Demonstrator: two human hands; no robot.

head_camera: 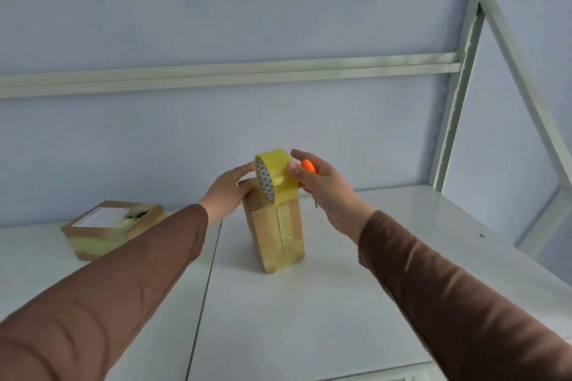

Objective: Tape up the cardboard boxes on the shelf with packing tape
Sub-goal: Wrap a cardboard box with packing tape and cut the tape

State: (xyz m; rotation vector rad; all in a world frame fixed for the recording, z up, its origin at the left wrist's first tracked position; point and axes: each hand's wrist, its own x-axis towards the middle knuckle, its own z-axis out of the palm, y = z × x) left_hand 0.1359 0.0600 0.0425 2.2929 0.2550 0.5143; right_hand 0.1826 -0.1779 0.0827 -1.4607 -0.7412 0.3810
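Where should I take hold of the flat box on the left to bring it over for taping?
Grip the flat box across its short side walls, coming down from above. It lies flat on the shelf, clear of the upright box, with its broad top face up, so the low sides probably give the only firm hold.

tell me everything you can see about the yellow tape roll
The tape roll is yellowish translucent packing tape on a printed cardboard core, standing on edge atop the upright cardboard box. The left hand touches its core side; the right hand, also holding a small orange tool, pinches its outer band.
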